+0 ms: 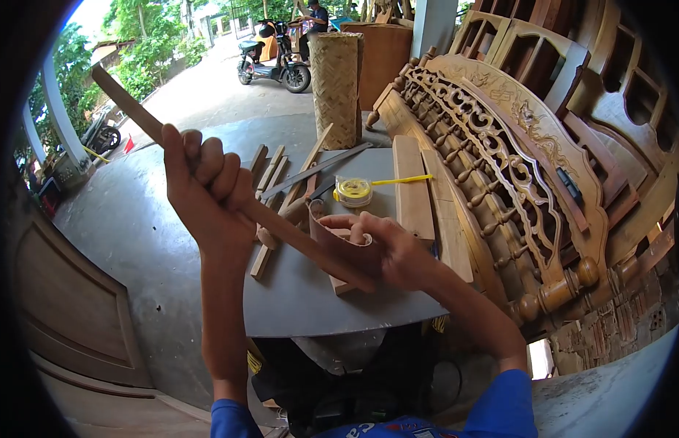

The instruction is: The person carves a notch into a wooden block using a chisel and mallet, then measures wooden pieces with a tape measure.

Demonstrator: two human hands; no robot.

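My left hand (212, 179) is wrapped round a long thin wooden strip (288, 232), which slants from the upper left down to the middle. My right hand (398, 252) holds a curled brown sheet of sandpaper (334, 243) at the strip's lower end. Some right-hand fingers lie inside the curl, and the thumb is partly hidden. Behind the hands, a clear-cased yellow tape measure (353, 192) rests on the grey table (303, 310), its yellow tape drawn out to the right. A flat wooden piece (341, 286) lies beneath the sandpaper, mostly covered.
Loose wooden sticks (261, 260) and a long flat metal tool (317, 170) lie on the table's left. Wooden boards (412, 182) lie on its right. Carved furniture panels (493, 117) lean at the right. A woven roll (336, 91) stands behind; a person (316, 18) is near a scooter (277, 66).
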